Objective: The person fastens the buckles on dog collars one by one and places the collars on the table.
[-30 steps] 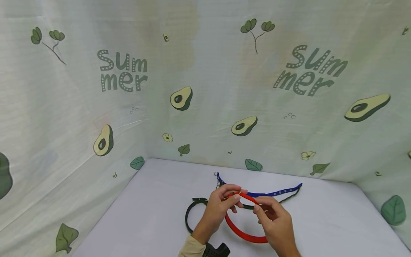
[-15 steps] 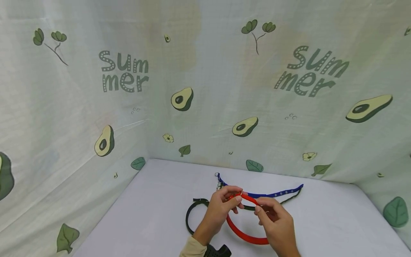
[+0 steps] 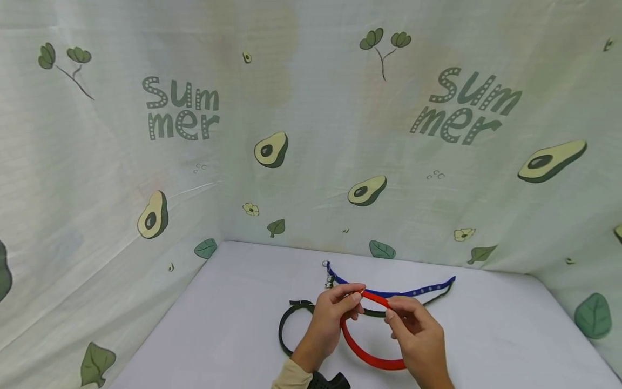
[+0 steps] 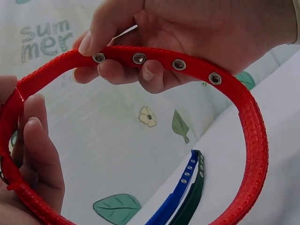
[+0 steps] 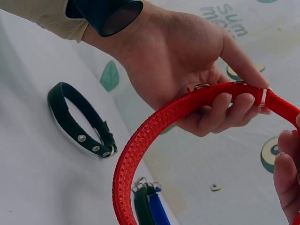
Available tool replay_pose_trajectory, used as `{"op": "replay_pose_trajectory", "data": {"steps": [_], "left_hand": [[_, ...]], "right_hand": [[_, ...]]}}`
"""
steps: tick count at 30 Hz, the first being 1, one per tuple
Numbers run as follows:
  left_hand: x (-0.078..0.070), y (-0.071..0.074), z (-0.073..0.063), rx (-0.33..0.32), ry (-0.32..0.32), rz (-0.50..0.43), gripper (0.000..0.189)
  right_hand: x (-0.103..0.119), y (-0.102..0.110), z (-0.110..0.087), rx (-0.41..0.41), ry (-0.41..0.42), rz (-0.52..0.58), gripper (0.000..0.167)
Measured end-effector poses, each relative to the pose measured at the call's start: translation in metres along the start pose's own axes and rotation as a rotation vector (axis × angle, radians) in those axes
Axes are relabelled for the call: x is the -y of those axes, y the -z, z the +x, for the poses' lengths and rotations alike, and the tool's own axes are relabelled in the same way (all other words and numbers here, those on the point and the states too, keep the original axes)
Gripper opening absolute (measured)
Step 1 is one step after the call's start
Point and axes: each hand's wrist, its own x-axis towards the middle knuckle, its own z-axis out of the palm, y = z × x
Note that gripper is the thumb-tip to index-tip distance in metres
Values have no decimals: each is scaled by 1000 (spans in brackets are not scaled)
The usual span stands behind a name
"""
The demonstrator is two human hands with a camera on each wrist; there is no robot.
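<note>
A red pet collar with metal eyelets is held up in a loop between both hands. My left hand grips it at the buckle end, thumb and fingers around the strap beside a metal loop. Part of the buckle shows behind those fingers in the right wrist view. My right hand pinches the eyelet end; its thumb and fingertips lie by the first eyelet in the left wrist view. The strap's tip passes toward the left fingers, and the rest hangs below in a curve.
Behind the hands lie a blue collar and a dark green one, side by side. Another dark green collar sits coiled at the left on the white table. A printed curtain closes off the back and sides.
The red piece seen above the left fingers earlier is now out of sight in the head view. Both hands stay nearly in place on the red collar; the head view shifts slightly.
</note>
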Motion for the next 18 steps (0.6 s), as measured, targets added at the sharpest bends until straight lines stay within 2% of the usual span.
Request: {"op": "replay_pose_trajectory", "data": {"steps": [10, 18], "left_hand": [[-3, -3, -2, -4, 23, -40, 29], [-3, -2, -2, 8, 13, -30, 30]], "right_hand": [[2, -3, -2, -10, -30, 11, 17], [0, -4, -1, -17, 5, -12, 22]]}}
